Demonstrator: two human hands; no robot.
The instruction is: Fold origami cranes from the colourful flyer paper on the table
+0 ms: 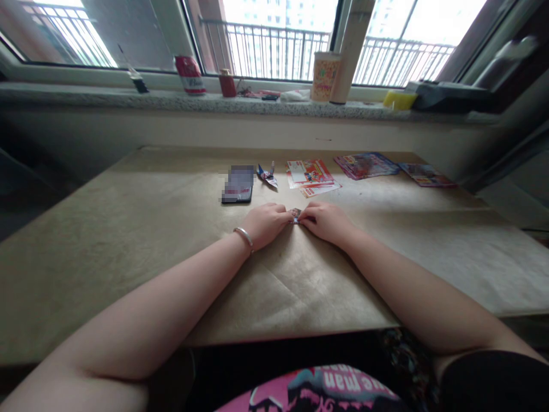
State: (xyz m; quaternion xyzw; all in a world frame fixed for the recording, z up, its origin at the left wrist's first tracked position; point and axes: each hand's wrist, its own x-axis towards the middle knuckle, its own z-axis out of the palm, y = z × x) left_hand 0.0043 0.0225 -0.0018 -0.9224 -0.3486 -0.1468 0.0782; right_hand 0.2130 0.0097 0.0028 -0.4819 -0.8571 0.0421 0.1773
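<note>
A small piece of folded printed paper [295, 213] is pinched between my two hands, low over the middle of the table. My left hand [268, 222], with a silver bangle at its wrist, grips the paper's left side. On the right side, the fingers of my right hand [325, 221] are closed on it. Much of the paper is hidden by my fingertips. Just beyond my hands stands a folded paper figure [267, 176] in blue, white and red. A phone [239, 184] lies to its left, its screen blurred out.
Red-and-white printed sheets [311, 174] lie beyond my right hand, with colourful sheets [364, 165] and a smaller stack [428, 174] farther right. On the windowsill [158, 100] stand a can [189, 74], a red bottle [227, 84] and a paper cup [323, 77].
</note>
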